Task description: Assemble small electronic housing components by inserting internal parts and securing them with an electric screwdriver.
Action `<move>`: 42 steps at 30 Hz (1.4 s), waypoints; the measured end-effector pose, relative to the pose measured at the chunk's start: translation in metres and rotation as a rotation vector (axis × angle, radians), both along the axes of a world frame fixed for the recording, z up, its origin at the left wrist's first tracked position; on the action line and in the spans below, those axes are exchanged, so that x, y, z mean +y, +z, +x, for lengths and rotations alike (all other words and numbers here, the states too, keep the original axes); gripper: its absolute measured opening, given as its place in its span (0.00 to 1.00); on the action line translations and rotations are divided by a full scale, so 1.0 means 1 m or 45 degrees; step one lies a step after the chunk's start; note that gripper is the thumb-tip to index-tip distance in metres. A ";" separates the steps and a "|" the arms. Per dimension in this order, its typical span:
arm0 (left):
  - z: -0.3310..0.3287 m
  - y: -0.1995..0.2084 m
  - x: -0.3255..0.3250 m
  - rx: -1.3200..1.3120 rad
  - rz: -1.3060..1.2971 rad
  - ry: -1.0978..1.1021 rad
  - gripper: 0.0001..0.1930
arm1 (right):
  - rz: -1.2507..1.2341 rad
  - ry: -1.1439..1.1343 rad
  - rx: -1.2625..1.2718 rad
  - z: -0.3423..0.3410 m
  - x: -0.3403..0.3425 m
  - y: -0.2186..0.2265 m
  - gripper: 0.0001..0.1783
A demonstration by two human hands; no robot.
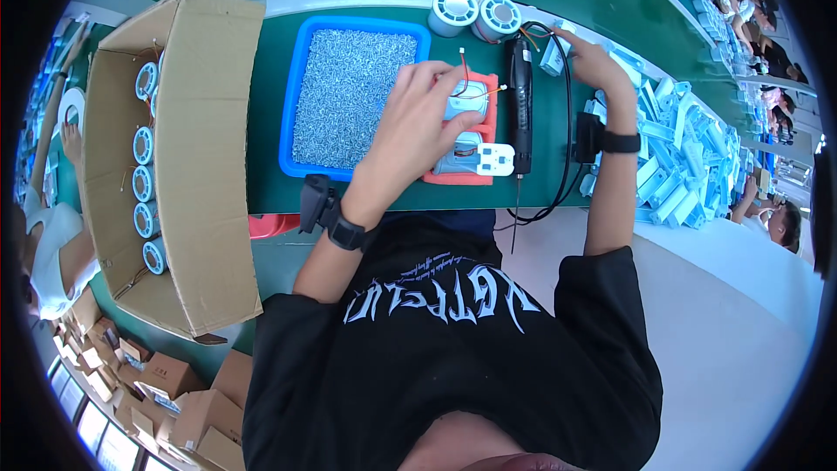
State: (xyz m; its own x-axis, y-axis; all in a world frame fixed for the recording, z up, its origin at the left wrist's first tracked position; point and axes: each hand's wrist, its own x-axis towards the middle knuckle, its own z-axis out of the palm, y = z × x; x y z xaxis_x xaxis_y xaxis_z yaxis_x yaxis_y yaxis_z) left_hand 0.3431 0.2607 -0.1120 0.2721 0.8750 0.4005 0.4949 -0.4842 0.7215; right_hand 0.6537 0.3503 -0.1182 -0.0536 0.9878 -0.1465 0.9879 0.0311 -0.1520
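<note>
Nearest my camera is the wearer's black T-shirt (pixel 436 351), below the counter's near edge. Close to that edge, on the green counter (pixel 471 197), an orange-red fixture (pixel 492 106) carries pale-blue housings (pixel 472 103) with thin wires rising. The left hand (pixel 413 120) arches over them, fingers parted; I can't tell whether they grip or just rest. I'd judge a light, steady fingertip hold best, wires kept clear of the rims and the white holed plate (pixel 495 160) level. The right hand (pixel 597 65) is out toward the far edge beside a small pale-blue part (pixel 553 59); whether its fingers hold anything, I can't tell.

Between the hands lies a black electric screwdriver (pixel 520 87), its bit overhanging the near edge, so I'd mind the wrists. Left of the fixture sits a blue tray (pixel 285 146) of small metal pieces (pixel 344 96); two round slotted units (pixel 500 16) stand by the far edge. A cardboard box (pixel 209 166) flanks the left, pale-blue plastic parts (pixel 676 157) heap up right, and co-workers (pixel 57 244) sit on both sides.
</note>
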 end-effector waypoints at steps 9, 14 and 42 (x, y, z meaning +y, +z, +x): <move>-0.001 0.005 0.007 -0.032 -0.098 -0.212 0.08 | 0.190 -0.118 -0.330 0.018 0.013 -0.007 0.20; -0.006 0.004 0.005 -0.225 -0.333 -0.218 0.05 | 0.292 -0.155 -0.370 0.021 0.022 0.013 0.13; 0.004 -0.001 0.006 -0.232 -0.129 -0.251 0.06 | 0.181 0.412 1.511 -0.107 -0.080 0.070 0.20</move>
